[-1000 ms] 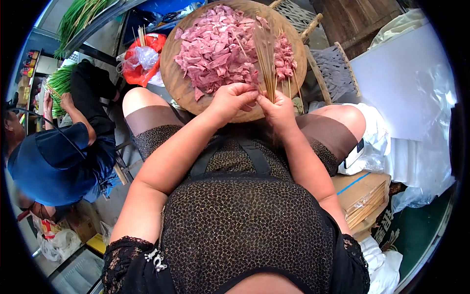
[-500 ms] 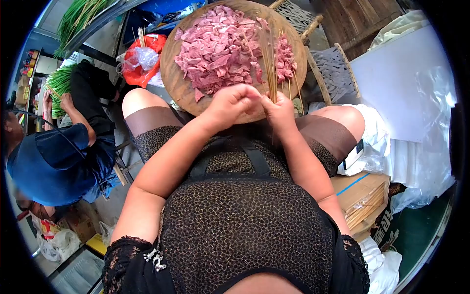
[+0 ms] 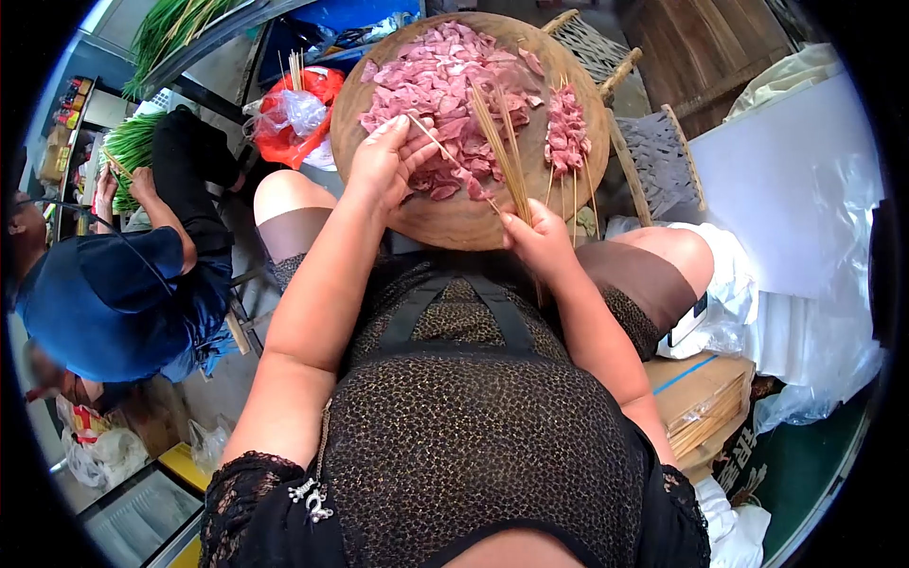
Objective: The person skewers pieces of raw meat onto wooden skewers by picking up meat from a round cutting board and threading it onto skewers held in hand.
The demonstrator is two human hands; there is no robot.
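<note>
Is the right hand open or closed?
Closed: the right hand grips a bundle of sticks, which juts out over the round board.

At top centre, a board (image 3: 445,229) bears a meat pile (image 3: 445,85) left of skewered meat (image 3: 566,134); a bag (image 3: 317,90) (upper left) and a seat (image 3: 653,150) flank the board.

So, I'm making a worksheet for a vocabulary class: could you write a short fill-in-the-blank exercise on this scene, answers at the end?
1. The bundle of skewers is in the ____ hand.
2. The shape of the board is ____.
3. As the wearer sees it, the loose meat lies to the ____ of the threaded meat.
4. The stalks by the co-worker are coloured ____.

Missing words: right; round; left; green.
</note>
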